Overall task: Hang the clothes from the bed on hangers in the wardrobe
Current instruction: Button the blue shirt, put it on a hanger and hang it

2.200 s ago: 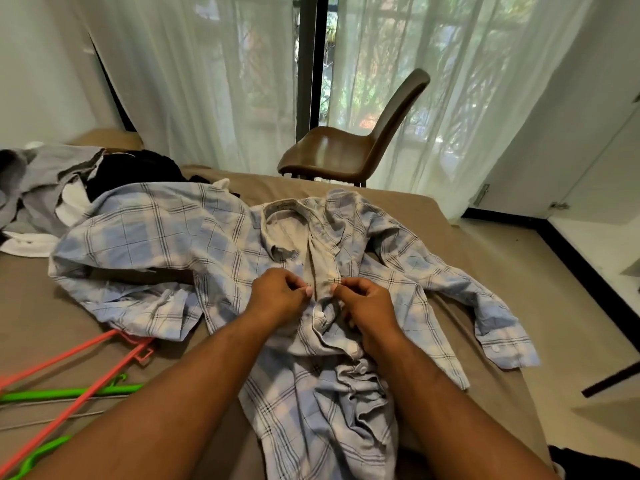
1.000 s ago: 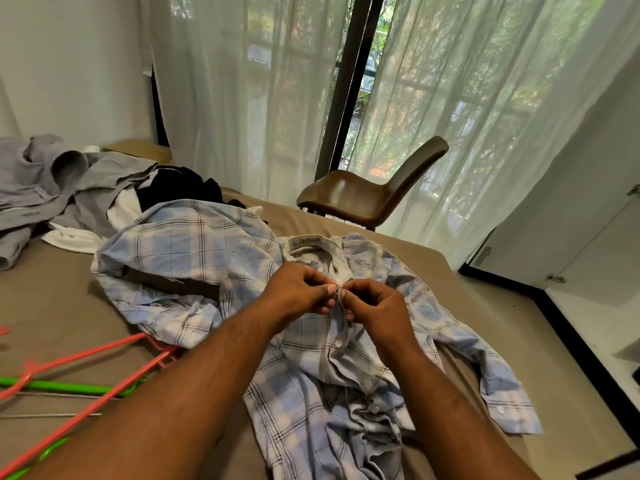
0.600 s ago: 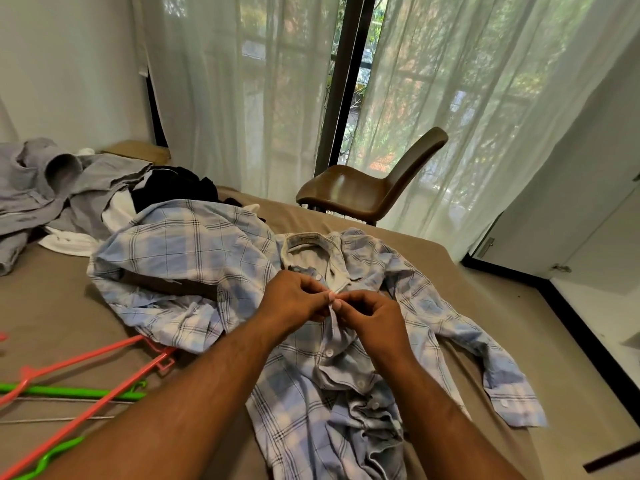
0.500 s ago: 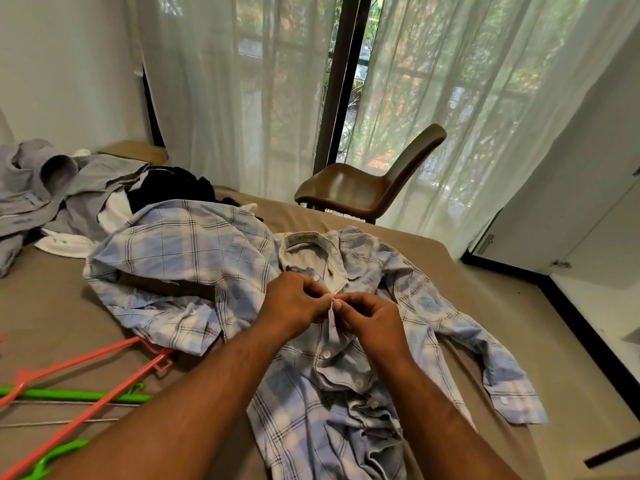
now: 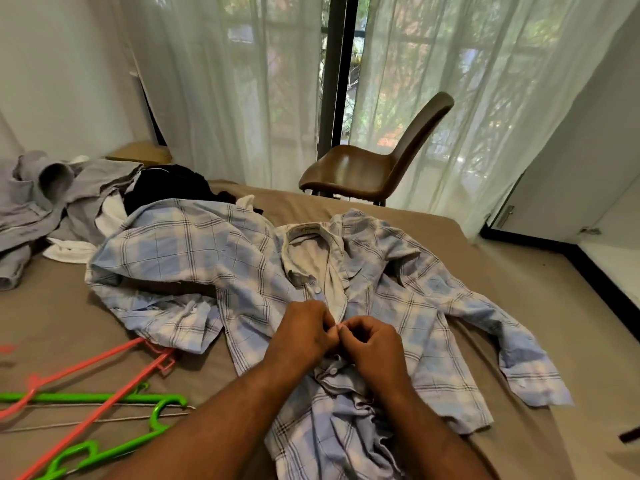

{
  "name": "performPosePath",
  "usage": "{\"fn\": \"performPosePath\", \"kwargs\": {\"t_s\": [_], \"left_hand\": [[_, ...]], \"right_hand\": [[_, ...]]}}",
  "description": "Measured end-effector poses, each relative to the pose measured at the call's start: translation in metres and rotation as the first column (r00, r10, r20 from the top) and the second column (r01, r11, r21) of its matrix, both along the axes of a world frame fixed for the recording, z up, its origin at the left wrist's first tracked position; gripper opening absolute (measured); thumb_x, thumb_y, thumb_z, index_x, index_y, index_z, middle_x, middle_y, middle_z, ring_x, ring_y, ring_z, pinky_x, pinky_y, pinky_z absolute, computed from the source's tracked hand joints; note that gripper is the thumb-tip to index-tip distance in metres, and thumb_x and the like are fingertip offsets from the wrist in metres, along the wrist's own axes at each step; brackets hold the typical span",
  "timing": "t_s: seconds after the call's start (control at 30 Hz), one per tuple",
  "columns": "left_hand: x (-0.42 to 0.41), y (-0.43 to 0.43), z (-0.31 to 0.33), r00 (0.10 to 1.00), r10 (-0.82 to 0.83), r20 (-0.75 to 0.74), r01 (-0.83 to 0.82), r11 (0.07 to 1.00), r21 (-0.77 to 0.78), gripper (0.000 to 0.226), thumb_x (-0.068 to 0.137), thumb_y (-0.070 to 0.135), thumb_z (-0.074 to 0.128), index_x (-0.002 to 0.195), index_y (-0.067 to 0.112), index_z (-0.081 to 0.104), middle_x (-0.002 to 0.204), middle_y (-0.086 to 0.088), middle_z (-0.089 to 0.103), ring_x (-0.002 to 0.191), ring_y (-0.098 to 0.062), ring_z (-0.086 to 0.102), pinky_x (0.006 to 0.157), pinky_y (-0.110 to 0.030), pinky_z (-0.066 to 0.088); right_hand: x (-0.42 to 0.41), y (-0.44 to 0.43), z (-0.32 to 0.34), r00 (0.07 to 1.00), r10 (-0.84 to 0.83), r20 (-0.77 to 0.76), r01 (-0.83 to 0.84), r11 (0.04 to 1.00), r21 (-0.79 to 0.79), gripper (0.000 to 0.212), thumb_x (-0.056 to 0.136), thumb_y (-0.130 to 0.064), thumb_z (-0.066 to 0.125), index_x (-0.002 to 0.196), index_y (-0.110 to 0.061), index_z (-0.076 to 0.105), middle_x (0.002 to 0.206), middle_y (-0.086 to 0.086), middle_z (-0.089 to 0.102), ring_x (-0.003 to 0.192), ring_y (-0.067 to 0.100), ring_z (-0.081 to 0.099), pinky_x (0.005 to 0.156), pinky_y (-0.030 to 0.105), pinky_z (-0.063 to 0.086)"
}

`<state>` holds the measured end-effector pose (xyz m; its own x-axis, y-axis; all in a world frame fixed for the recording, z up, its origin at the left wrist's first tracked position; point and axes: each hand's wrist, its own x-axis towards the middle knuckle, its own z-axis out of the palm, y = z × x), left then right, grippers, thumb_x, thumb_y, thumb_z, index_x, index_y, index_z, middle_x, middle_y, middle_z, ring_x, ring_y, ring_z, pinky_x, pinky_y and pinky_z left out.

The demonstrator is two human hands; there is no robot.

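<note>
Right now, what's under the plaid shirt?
Brown bed sheet shows around the plaid shirt; its far-left edge overlaps a black garment and white cloth. Anything beneath its middle is covered.

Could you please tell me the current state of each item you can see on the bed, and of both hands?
Plaid shirt: spread front up on the bed, collar open, not on a hanger.
Left hand: pinches the shirt front at mid-chest.
Right hand: pinches the shirt front beside the left.
Pink hanger: lying flat, bare.
Green hangers: lying flat, bare.
Clothes pile: heaped, unhung.
</note>
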<state>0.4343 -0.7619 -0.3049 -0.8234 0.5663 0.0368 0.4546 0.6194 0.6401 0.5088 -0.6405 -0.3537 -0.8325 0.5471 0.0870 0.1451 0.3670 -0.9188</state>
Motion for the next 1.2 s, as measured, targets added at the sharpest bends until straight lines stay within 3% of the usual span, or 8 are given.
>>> {"fn": "performPosePath", "kwargs": {"t_s": [0.17,0.3,0.47,0.7,0.77,0.9,1.07,1.2], "left_hand": [[-0.003,-0.004,-0.014,0.982,0.145,0.122,-0.165,0.971,0.171,0.023,0.081,0.013,0.08,0.08,0.024,0.06,0.071,0.005,0.067,0.063,-0.004,0.063,0.053,-0.01,0.047],[-0.009,-0.004,-0.018,0.986,0.086,0.144,-0.116,0.969,0.218,0.031,0.083,0.011,0.078,0.093,0.025,0.052,0.072,0.001,0.07,0.059,-0.003,0.065,0.052,-0.015,0.05],[-0.01,-0.001,-0.018,0.999,-0.043,0.002,0.042,0.985,0.168,0.033,0.085,0.011,0.076,0.09,0.027,0.048,0.072,0.003,0.066,0.065,-0.006,0.063,0.055,-0.019,0.049],[-0.01,-0.001,-0.016,0.982,-0.181,-0.046,0.187,0.961,0.203,0.028,0.087,0.007,0.07,0.091,0.023,0.049,0.073,0.0,0.064,0.064,-0.015,0.06,0.057,-0.028,0.049],[-0.01,0.001,-0.017,0.977,-0.209,-0.034,0.211,0.952,0.22,0.028,0.088,0.009,0.07,0.091,0.025,0.048,0.075,-0.002,0.066,0.065,-0.017,0.062,0.059,-0.031,0.051],[-0.007,0.007,-0.027,0.987,-0.159,0.035,0.139,0.936,0.324,0.031,0.088,0.011,0.072,0.09,0.028,0.046,0.085,0.0,0.071,0.077,-0.015,0.069,0.07,-0.033,0.057],[-0.006,0.009,-0.033,0.992,-0.027,0.12,-0.008,0.959,0.282,0.023,0.087,0.013,0.073,0.088,0.02,0.052,0.083,-0.001,0.07,0.074,-0.011,0.066,0.068,-0.026,0.053],[-0.005,-0.002,-0.013,0.974,-0.093,0.208,0.041,0.97,0.239,0.015,0.088,0.014,0.075,0.095,0.012,0.061,0.082,-0.004,0.067,0.072,-0.014,0.062,0.068,-0.027,0.051]], "right_hand": [[0.002,0.005,-0.005,0.997,0.052,-0.063,-0.051,0.999,0.018,0.003,0.088,-0.018,0.077,0.087,-0.021,0.078,0.076,-0.009,0.076,0.07,0.003,0.071,0.064,0.02,0.056],[0.006,0.009,-0.007,0.982,0.12,-0.147,-0.121,0.993,0.002,0.016,0.086,-0.011,0.079,0.097,-0.021,0.078,0.087,-0.011,0.077,0.082,0.004,0.073,0.074,0.018,0.057],[0.008,0.013,-0.002,0.98,0.152,-0.129,-0.136,0.983,0.126,0.019,0.083,-0.01,0.078,0.094,-0.025,0.074,0.079,-0.011,0.073,0.075,0.004,0.07,0.067,0.012,0.052],[0.007,0.022,0.005,0.982,0.171,-0.086,-0.168,0.985,0.044,0.009,0.082,-0.01,0.076,0.087,-0.017,0.072,0.072,-0.005,0.071,0.064,0.002,0.064,0.06,0.015,0.051],[0.006,0.025,0.004,0.984,0.16,-0.074,-0.165,0.984,-0.061,0.006,0.083,-0.008,0.075,0.084,-0.013,0.072,0.07,0.002,0.071,0.061,0.005,0.065,0.059,0.021,0.054],[0.005,0.026,0.0,0.992,0.093,-0.084,-0.116,0.933,-0.34,0.006,0.088,-0.008,0.07,0.085,-0.003,0.071,0.07,0.015,0.071,0.06,0.029,0.07,0.06,0.042,0.061],[0.003,0.024,-0.003,0.995,0.099,-0.026,-0.102,0.943,-0.318,0.017,0.08,-0.025,0.069,0.085,-0.008,0.07,0.07,0.013,0.072,0.062,0.031,0.071,0.065,0.05,0.062],[0.004,0.018,-0.003,0.994,0.103,-0.04,-0.11,0.953,-0.282,0.009,0.09,-0.014,0.072,0.086,-0.008,0.067,0.069,0.011,0.07,0.06,0.025,0.068,0.064,0.047,0.059]]}}
